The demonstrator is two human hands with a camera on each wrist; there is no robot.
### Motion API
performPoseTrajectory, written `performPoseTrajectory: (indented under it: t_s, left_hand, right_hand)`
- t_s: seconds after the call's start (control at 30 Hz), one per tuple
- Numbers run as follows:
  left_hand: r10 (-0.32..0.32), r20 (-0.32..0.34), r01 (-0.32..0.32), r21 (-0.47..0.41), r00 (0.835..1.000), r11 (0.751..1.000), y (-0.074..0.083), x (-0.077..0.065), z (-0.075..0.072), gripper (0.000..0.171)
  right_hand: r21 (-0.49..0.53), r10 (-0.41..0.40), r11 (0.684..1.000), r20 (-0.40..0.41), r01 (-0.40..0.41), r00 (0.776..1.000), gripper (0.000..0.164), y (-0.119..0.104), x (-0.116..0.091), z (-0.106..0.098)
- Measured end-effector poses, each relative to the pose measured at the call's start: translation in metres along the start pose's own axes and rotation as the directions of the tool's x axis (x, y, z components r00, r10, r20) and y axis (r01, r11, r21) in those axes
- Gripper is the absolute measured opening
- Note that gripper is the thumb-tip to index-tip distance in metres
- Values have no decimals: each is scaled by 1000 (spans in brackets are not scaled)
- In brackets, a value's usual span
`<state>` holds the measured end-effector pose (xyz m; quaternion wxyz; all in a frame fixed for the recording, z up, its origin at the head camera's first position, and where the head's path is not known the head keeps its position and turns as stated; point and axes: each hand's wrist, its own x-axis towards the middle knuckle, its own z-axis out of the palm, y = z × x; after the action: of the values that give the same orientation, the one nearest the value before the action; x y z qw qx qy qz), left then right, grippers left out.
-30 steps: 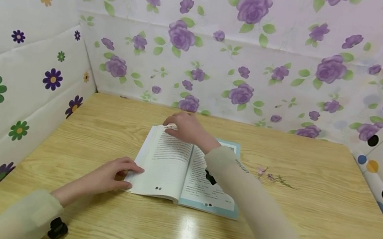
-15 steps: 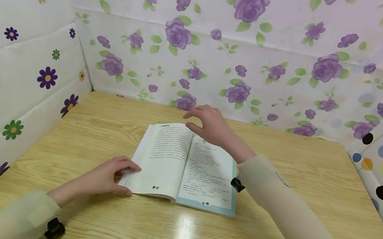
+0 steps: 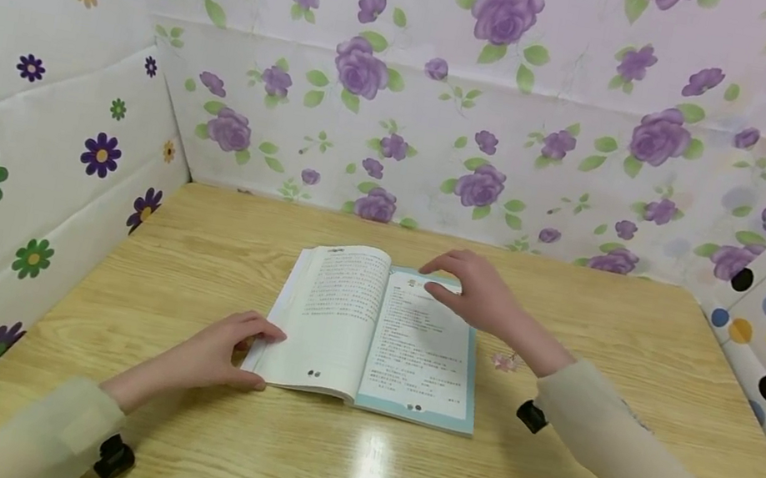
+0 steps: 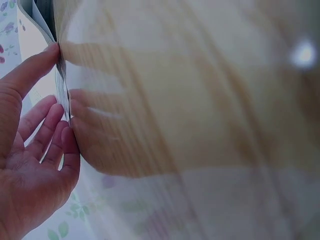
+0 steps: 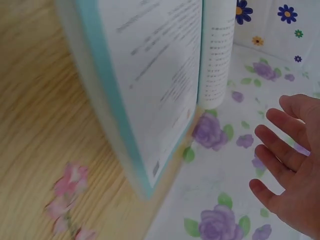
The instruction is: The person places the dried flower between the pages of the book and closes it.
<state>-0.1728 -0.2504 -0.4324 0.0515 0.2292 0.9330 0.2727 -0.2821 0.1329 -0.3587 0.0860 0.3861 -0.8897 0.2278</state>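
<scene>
An open book (image 3: 337, 333) lies on the wooden table, its left pages bowed up and a blue-bordered page on its right side. In the head view, my left hand (image 3: 215, 351) rests at the lower left of the book, fingertips on the page edge and thumb by the bottom corner. The left wrist view shows this hand (image 4: 40, 145) with relaxed fingers along the table surface. Over the top of the right page is my right hand (image 3: 476, 293), thumb and index finger apart. Nothing lies between its spread fingers; the hand (image 5: 292, 155) also shows in the right wrist view.
A pink flower sprig (image 3: 505, 363) lies right of the book, partly behind the right sleeve (image 3: 629, 449). It shows closer in the right wrist view as pink blossoms (image 5: 67, 187). Floral sheeting (image 3: 424, 128) stands along the table's back edge.
My right hand has gone from the top of the left page to the right, over the right page's top, letting the page corner go. The left hand stays at the book's left edge.
</scene>
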Motion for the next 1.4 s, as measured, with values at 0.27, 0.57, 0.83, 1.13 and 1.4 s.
performPoseTrajectory:
  t_s: [0.27,0.57,0.83,1.13,1.4]
  left_hand:
    - [-8,12,8,-9,1000,1000,1,1,-2,58]
    - [-25,9,25,-23,1000,999,1,0,-3,58]
    - [-34,18,34,-36,999,999,2,1,-3,58]
    - [-45,20,46,-40,999,998,1,1,-4,58]
    - [-47,26,48,-38,999,998,2,2,-4,58]
  right_hand:
    - [-5,71,997,-13,-71,997,23,20,-33,-11]
    - [-2,163,987,-12,-163,986,26,45,-62,-23]
    - [-16,242,970,-1,-242,970,27,66,-83,-26]
    - [-43,281,959,-16,-282,960,26,77,-100,-34]
    - [-70,304,950,-34,-305,952,27,86,-120,-47]
